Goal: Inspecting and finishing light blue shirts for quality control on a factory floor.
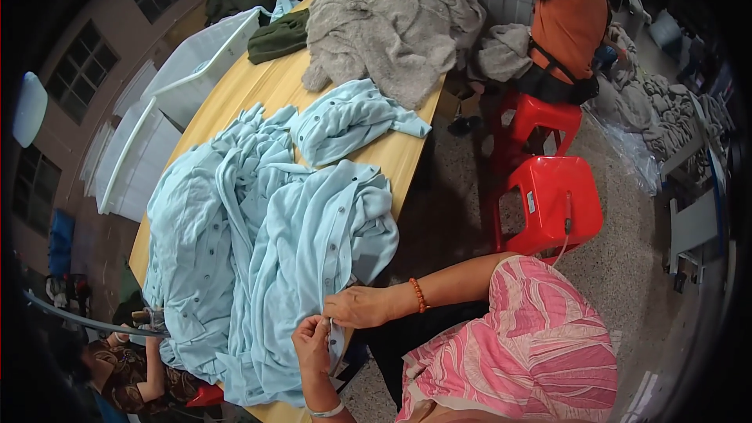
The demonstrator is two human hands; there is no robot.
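Note:
A light blue knitted cardigan (294, 243) with a row of small dark buttons lies spread along the near side of the table. At its lower front edge my two hands meet. My left hand (312, 348), with a pale bangle at the wrist, is closed, thumb and fingertips pinching the button band. My right hand (359, 307), below an orange bead bracelet, is closed on the same edge, its fingers curled over the cloth. A small pale spot shows between the fingertips, too small to name. More light blue cardigans (192, 243) lie heaped beside it, another folded one (352, 121) beyond.
The wooden table (262, 82) also bears a grey knit pile (392, 23) and a dark green garment (278, 37). White bins (129, 160) stand along its left. Red stools (556, 196) are at right. A person in orange (568, 12) sits at the right; others work at far and lower left.

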